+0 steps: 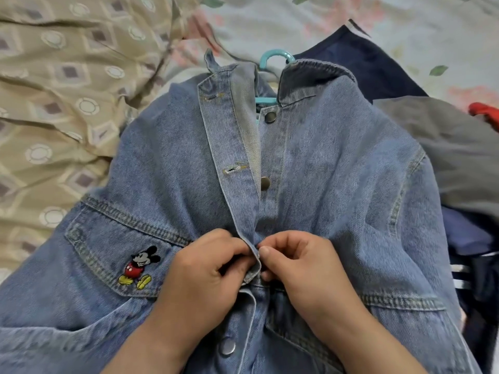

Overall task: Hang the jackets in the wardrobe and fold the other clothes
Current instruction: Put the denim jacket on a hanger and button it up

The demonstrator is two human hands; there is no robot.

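A light blue denim jacket [337, 171] lies front-up on the bed, with a cartoon mouse patch on its left pocket flap. A teal plastic hanger [272, 56] sits inside it, its hook poking out above the collar. My left hand [208, 268] pinches the buttonhole edge of the placket at chest height. My right hand [299, 263] pinches the other edge right beside it, thumb against the seam. The two upper buttons are undone; a button lower down is fastened.
A beige patterned blanket [54, 117] is bunched at the left. At the right lie a navy garment [364, 63], a grey garment [445, 152], something red [486, 114] and dark clothes with white stripes [469, 273]. Floral bedsheet [270, 20] shows at the top.
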